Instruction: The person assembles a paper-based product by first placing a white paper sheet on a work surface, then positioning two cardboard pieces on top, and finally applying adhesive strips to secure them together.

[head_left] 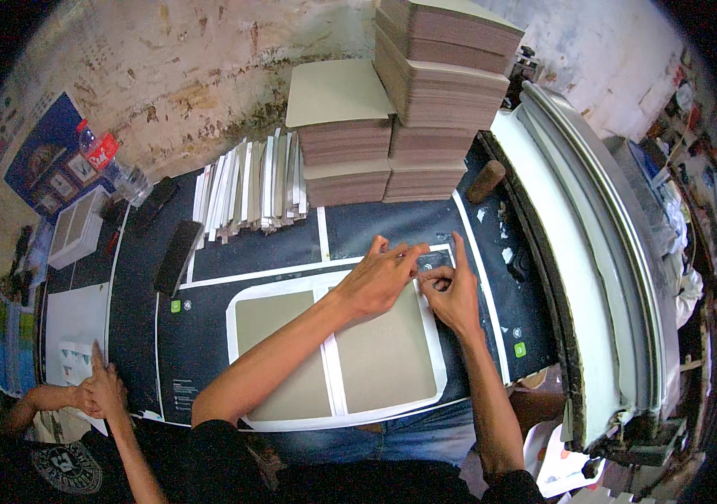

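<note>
A white cover sheet [331, 401] lies on the dark table with two grey-beige boards [385, 357] on it, parted by a white strip. Reaching across the right board, my left hand [378, 281] has bent fingers bunched at the sheet's far right corner; anything between them is hidden. My right hand [453, 301] meets it there from the right. Its index finger is stretched out, the thumb points toward the left hand, and the other fingers curl loosely. Both hands are close to the white edge of the sheet.
Tall stacks of cut boards [342, 147] stand behind, beside a row of paper strips [249, 185]. A dark block [178, 256], a brown cylinder [485, 181] and a plastic bottle [130, 183] are around. A long-barred machine [602, 244] borders the right. Another person's hands [100, 389] work at left.
</note>
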`<act>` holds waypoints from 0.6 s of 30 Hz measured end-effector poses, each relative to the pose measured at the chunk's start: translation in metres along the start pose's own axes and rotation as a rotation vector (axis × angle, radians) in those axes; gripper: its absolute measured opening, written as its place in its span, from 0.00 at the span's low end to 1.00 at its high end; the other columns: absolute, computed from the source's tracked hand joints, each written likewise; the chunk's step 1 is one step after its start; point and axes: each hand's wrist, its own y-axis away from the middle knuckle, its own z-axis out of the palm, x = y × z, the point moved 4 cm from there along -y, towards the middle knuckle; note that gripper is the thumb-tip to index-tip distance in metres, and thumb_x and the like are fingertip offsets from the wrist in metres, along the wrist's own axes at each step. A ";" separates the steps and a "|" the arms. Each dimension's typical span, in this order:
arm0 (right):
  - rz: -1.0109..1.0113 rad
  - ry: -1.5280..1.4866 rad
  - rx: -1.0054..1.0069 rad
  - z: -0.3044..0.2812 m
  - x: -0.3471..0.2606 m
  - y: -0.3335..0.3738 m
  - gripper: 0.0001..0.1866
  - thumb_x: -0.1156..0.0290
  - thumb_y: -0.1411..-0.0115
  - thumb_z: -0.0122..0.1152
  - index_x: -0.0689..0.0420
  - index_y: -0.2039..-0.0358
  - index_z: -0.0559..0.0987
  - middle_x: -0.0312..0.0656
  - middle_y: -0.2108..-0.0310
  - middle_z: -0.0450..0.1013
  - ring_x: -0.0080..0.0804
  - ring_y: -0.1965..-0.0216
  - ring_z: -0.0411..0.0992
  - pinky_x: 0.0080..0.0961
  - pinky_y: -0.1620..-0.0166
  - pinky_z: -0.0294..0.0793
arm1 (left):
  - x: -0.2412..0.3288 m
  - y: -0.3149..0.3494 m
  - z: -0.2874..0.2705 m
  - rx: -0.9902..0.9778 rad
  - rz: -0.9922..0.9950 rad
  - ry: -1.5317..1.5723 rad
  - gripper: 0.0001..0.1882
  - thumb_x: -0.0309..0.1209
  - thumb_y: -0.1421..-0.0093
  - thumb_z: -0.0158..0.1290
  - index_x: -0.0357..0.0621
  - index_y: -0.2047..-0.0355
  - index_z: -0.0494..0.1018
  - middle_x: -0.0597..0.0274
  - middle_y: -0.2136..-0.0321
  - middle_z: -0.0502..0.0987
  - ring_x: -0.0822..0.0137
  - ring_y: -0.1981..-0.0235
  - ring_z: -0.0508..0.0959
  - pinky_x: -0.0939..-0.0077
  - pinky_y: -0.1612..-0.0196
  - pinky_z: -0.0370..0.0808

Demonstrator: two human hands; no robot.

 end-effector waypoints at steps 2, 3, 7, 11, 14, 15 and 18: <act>-0.012 -0.001 0.014 0.002 0.007 0.000 0.50 0.83 0.48 0.63 0.65 0.27 0.49 0.45 0.69 0.83 0.20 0.71 0.77 0.15 0.69 0.73 | -0.001 0.003 0.002 0.016 -0.012 0.001 0.29 0.22 0.37 0.54 0.42 0.37 0.59 0.54 0.57 0.80 0.52 0.48 0.77 0.44 0.42 0.59; -0.002 -0.001 0.015 0.002 0.006 -0.001 0.50 0.83 0.48 0.63 0.65 0.27 0.50 0.45 0.70 0.82 0.20 0.71 0.77 0.15 0.69 0.73 | -0.003 0.005 0.003 0.025 -0.020 0.000 0.29 0.22 0.37 0.54 0.42 0.37 0.59 0.54 0.57 0.80 0.52 0.47 0.77 0.43 0.41 0.59; 0.052 0.002 0.008 0.001 0.004 -0.001 0.50 0.83 0.47 0.63 0.63 0.27 0.50 0.47 0.68 0.82 0.22 0.68 0.78 0.17 0.66 0.75 | -0.005 0.013 0.005 0.017 0.029 -0.065 0.29 0.22 0.37 0.53 0.41 0.37 0.58 0.52 0.53 0.79 0.52 0.44 0.75 0.44 0.40 0.60; -0.032 -0.101 0.044 -0.001 0.000 0.004 0.48 0.84 0.45 0.62 0.60 0.26 0.49 0.52 0.60 0.82 0.27 0.61 0.80 0.22 0.58 0.78 | -0.007 0.017 0.003 -0.085 0.100 -0.245 0.32 0.27 0.37 0.55 0.40 0.35 0.56 0.49 0.47 0.76 0.51 0.41 0.72 0.47 0.39 0.60; -0.163 0.101 0.101 -0.005 -0.031 0.022 0.49 0.83 0.43 0.60 0.52 0.25 0.45 0.54 0.56 0.81 0.41 0.62 0.82 0.33 0.57 0.80 | -0.005 0.028 -0.006 -0.067 0.156 -0.158 0.36 0.34 0.37 0.58 0.40 0.33 0.54 0.48 0.45 0.75 0.50 0.40 0.71 0.46 0.38 0.60; -0.069 0.087 0.013 -0.005 -0.033 0.028 0.51 0.83 0.43 0.60 0.54 0.25 0.43 0.55 0.54 0.79 0.49 0.56 0.80 0.38 0.52 0.79 | -0.003 0.031 -0.009 -0.042 0.190 -0.101 0.38 0.36 0.37 0.59 0.40 0.33 0.54 0.48 0.45 0.75 0.50 0.39 0.71 0.46 0.38 0.60; -0.297 0.275 -0.091 0.008 -0.034 0.036 0.52 0.82 0.45 0.60 0.57 0.25 0.40 0.58 0.52 0.74 0.54 0.52 0.76 0.42 0.48 0.77 | -0.009 0.037 -0.007 -0.106 0.131 -0.126 0.41 0.43 0.38 0.61 0.41 0.32 0.53 0.48 0.44 0.75 0.50 0.38 0.71 0.44 0.37 0.59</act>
